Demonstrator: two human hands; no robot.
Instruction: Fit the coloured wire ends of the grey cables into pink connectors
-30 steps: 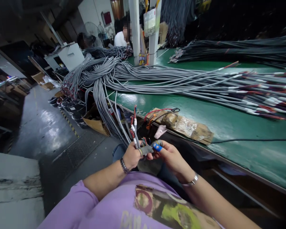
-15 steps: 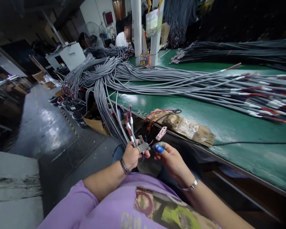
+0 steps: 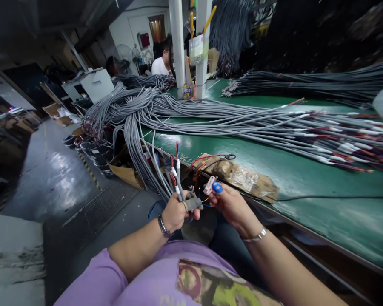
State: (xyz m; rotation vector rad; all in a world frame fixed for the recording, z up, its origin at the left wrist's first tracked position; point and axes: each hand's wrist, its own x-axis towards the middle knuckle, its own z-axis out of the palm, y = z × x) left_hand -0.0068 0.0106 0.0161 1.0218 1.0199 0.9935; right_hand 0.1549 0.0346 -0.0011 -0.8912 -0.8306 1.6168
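Observation:
My left hand (image 3: 177, 212) is closed around several grey cables (image 3: 178, 170), whose upper ends show white sleeves and bunches of coloured wires. A grey wrap covers one finger, and short thin coloured wires (image 3: 193, 192) fan out beside it. Across the gap, my right hand (image 3: 228, 202), with a blue cover on one digit, is pinched. A thin blue wire (image 3: 207, 205) runs from the left hand to its fingers. Just at those fingertips is a small pale pink tool (image 3: 210, 185) at the table edge; whether they touch it I cannot tell.
Long grey cables (image 3: 194, 114) lie across the green table (image 3: 261, 146) and hang over its left end. A taped cardboard piece (image 3: 252, 176) lies at the near edge beside a black cord (image 3: 322, 197). White posts (image 3: 178, 46) stand behind; a person (image 3: 161, 63) sits beyond.
My right hand has moved away from my left and up beside the pink tool. The left hand keeps its hold on the cables. The whole view has shifted slightly.

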